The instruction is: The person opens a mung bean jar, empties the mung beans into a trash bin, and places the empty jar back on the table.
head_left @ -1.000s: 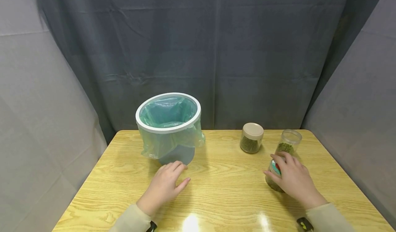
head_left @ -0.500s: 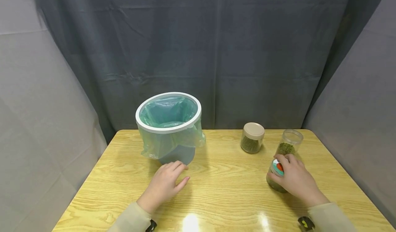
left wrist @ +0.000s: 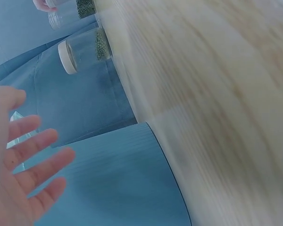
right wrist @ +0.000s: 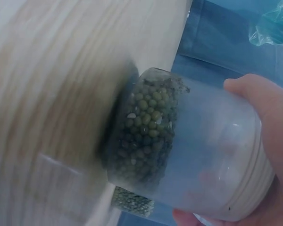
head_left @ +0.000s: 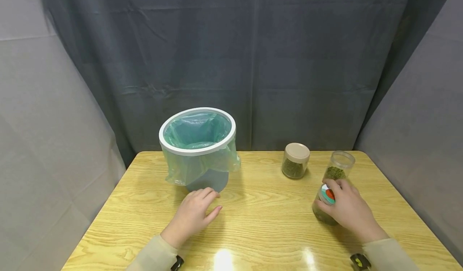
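Observation:
My right hand (head_left: pixel 350 212) grips a clear jar (head_left: pixel 323 214) near its top, thumb on one side and fingers on the other. Its lid (head_left: pixel 328 195) is white, teal and red. Green beans (right wrist: pixel 148 117) fill the lower part of this jar in the right wrist view, and the jar's base is close over the table. Just behind it stands a second clear jar (head_left: pixel 341 161) with green contents. My left hand (head_left: pixel 193 212) holds nothing, its fingers spread in front of the bin (head_left: pixel 209 179), as the left wrist view also shows.
The bin has a white rim (head_left: pixel 197 152) and a green plastic liner (head_left: pixel 191 168) hanging over it. Toward the back right is a jar with a beige lid (head_left: pixel 296 150) and dark green contents. A dark curtain (head_left: pixel 249 62) hangs behind the wooden table (head_left: pixel 260 210).
The right hand's thumb and fingers have closed round the jar's top. Its lid has moved slightly right. The left hand has stayed in place.

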Demonstrator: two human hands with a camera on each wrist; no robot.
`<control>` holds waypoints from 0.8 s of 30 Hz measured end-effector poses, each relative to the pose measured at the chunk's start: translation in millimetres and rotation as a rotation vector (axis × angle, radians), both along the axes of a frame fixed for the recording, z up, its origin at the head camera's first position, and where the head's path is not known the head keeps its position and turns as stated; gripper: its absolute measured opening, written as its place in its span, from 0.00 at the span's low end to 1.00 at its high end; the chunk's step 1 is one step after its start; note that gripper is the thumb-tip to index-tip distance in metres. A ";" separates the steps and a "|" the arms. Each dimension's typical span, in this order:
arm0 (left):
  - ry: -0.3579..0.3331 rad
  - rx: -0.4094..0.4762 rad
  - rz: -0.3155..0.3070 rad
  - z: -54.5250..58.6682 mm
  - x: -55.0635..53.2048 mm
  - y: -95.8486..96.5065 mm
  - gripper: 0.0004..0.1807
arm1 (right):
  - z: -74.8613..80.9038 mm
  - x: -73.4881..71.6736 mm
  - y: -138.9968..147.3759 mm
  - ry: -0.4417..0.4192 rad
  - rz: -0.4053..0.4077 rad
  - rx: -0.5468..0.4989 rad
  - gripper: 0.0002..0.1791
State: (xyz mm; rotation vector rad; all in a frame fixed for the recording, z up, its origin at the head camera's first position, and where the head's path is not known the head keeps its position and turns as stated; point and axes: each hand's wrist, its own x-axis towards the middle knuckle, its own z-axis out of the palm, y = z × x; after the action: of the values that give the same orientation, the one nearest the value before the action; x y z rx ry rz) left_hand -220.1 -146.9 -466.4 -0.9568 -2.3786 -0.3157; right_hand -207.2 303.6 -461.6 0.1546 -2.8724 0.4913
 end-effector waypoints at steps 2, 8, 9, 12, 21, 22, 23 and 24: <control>-0.035 -0.004 0.009 0.1 0.4 0.5 0.16 | 2.3 0.3 -0.5 0.006 0.007 0.001 0.37; -0.207 0.007 0.029 3.2 3.4 4.2 0.19 | 14.2 3.1 -7.0 0.029 0.033 -0.007 0.36; -0.231 0.014 0.030 4.0 3.8 5.0 0.20 | 16.8 4.1 -9.1 0.035 0.041 -0.010 0.37; -0.283 0.037 0.034 6.2 4.4 7.4 0.21 | 25.7 7.4 -16.6 0.063 0.070 -0.012 0.38; -0.399 0.142 0.021 16.5 6.5 17.1 0.21 | 52.2 13.0 -47.0 0.085 0.133 -0.009 0.36; -0.408 0.154 0.019 17.1 6.6 18.3 0.20 | 54.3 13.6 -50.3 0.088 0.136 -0.011 0.35; -0.412 0.165 0.020 17.6 6.6 19.7 0.20 | 56.0 14.3 -53.4 0.089 0.141 -0.013 0.35; -0.416 0.177 0.018 17.9 6.6 20.9 0.20 | 57.9 15.0 -56.4 0.088 0.144 -0.016 0.35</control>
State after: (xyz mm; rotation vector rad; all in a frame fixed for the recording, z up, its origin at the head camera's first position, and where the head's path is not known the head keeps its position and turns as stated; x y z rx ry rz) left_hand -213.4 -125.9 -448.5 -0.8506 -2.6686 -0.7696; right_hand -192.2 247.2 -403.7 0.3729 -2.7833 0.5193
